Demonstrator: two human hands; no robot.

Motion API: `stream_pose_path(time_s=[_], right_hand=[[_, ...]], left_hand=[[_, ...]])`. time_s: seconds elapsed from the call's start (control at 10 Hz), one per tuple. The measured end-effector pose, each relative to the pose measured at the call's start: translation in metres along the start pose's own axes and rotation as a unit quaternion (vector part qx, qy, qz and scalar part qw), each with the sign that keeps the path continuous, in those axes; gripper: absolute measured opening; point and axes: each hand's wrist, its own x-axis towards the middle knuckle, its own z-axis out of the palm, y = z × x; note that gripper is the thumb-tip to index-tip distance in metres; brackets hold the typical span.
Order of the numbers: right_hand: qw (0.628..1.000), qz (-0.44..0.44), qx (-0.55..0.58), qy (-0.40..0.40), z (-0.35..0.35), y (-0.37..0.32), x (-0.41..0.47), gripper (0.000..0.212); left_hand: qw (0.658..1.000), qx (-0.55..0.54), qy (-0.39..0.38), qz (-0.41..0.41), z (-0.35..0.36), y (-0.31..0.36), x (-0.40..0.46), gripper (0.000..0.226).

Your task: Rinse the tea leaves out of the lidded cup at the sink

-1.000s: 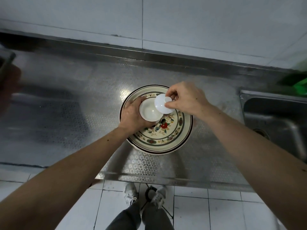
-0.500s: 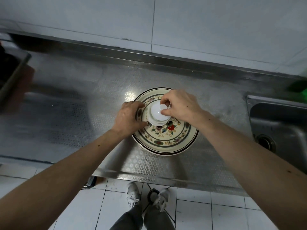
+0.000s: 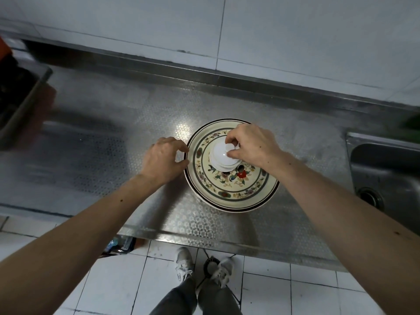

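A small white lidded cup (image 3: 221, 163) stands on a floral cream plate (image 3: 229, 194) on the steel counter. Its white lid (image 3: 219, 153) sits on top of the cup. My right hand (image 3: 250, 144) pinches the lid's knob from above with thumb and fingers. My left hand (image 3: 164, 159) hovers just left of the plate's rim, fingers curled and apart, holding nothing. The cup's inside is hidden under the lid.
The steel sink (image 3: 386, 176) with its drain (image 3: 370, 197) lies at the right. A dark tray (image 3: 18, 96) sits at the far left of the counter (image 3: 102, 133). A tiled wall runs behind. My shoes (image 3: 204, 267) stand on white floor tiles below the counter edge.
My right hand brought the lid down onto the cup. My left hand let go of the cup and drew back to the left, off the plate.
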Motion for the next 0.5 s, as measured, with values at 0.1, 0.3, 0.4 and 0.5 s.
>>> stream_pose_path(time_s=[0.1, 0.3, 0.4, 0.5], right_hand=[[1.0, 0.0, 0.0, -0.007, 0.002, 0.0, 0.001, 0.031], [1.0, -0.003, -0.008, -0.01, 0.002, 0.001, 0.0, 0.033], [1.0, 0.004, -0.011, -0.016, -0.001, -0.002, -0.002, 0.041], [0.999, 0.028, 0.015, -0.014, -0.007, 0.002, -0.006, 0.048]], left_hand=[[1.0, -0.005, -0.003, 0.001, 0.0, 0.0, 0.001, 0.023], [1.0, -0.009, -0.008, 0.0, -0.002, 0.003, 0.004, 0.022], [1.0, -0.009, -0.002, 0.006, -0.007, 0.007, 0.005, 0.022], [1.0, -0.007, 0.007, 0.012, -0.011, 0.008, 0.007, 0.022]])
